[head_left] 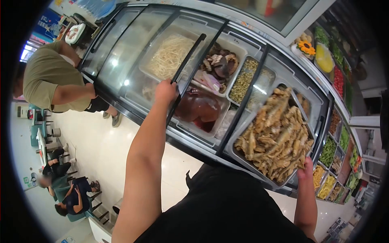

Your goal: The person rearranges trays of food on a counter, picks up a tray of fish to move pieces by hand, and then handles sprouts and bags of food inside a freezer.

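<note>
My left hand point(166, 91) is closed around the lower end of a long black handle point(189, 57) on the sliding glass lid of a display cooler. Under that glass lies a bin of pale, thin shreds point(172, 54). My right hand point(306, 168) grips the near right rim of a metal tray of fried fish point(275, 137). The tray is heaped and sits tilted over the cooler's right section. Between my hands, the open section shows dark red slabs in red liquid point(200, 107), dark meat pieces point(221, 67) and a bin of small greenish bits point(244, 79).
At the left end of the cooler stands a person in an olive shirt point(44, 79). Two people sit on chairs farther down the room. On the right, a rack of vegetable trays point(328, 152) adjoins the cooler, with a sunflower decoration point(306, 47) above. Black frame bars point(243, 101) cross the cooler top.
</note>
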The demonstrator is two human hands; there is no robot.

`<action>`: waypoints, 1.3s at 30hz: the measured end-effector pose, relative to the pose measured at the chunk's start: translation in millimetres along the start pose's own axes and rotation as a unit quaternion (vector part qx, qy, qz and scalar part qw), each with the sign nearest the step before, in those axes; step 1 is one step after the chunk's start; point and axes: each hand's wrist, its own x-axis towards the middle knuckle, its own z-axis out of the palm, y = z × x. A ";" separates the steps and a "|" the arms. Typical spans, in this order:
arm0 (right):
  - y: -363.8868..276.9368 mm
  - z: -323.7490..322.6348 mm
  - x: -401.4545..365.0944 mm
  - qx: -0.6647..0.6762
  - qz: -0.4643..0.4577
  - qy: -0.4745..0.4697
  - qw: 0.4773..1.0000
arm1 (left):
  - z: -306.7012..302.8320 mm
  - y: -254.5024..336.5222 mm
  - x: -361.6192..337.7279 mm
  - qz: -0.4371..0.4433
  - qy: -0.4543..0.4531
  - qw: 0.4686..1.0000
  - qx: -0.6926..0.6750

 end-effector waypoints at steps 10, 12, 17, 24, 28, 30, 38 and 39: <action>16.9 -57.0 -91.8 0.101 -0.034 0.072 0.992 | 49.1 82.6 -87.7 0.123 -0.102 0.987 0.007; 29.9 -64.4 -101.3 0.110 -0.045 0.083 0.989 | 63.7 98.7 -105.3 0.145 -0.117 0.982 0.014; 56.0 -75.8 -123.8 0.148 -0.041 0.088 0.984 | 93.2 130.0 -133.5 0.193 -0.119 0.974 0.009; 71.0 -110.6 -137.2 0.165 -0.057 0.119 0.977 | 94.7 149.7 -154.0 0.177 -0.124 0.976 0.023; 74.2 -146.8 -137.0 0.162 -0.060 0.103 0.980 | 85.1 158.3 -173.3 0.115 -0.069 0.991 0.004; 66.4 -162.9 -140.3 0.149 -0.061 0.048 0.986 | 81.6 170.3 -199.7 0.099 -0.017 0.994 -0.045; 15.5 -258.0 -123.2 0.136 0.002 0.041 0.990 | 100.0 274.5 -370.0 -0.013 -0.444 0.755 -0.482; 14.6 -288.1 -117.3 0.127 0.006 0.046 0.991 | 128.0 278.5 -393.6 -0.064 -0.449 0.726 -0.518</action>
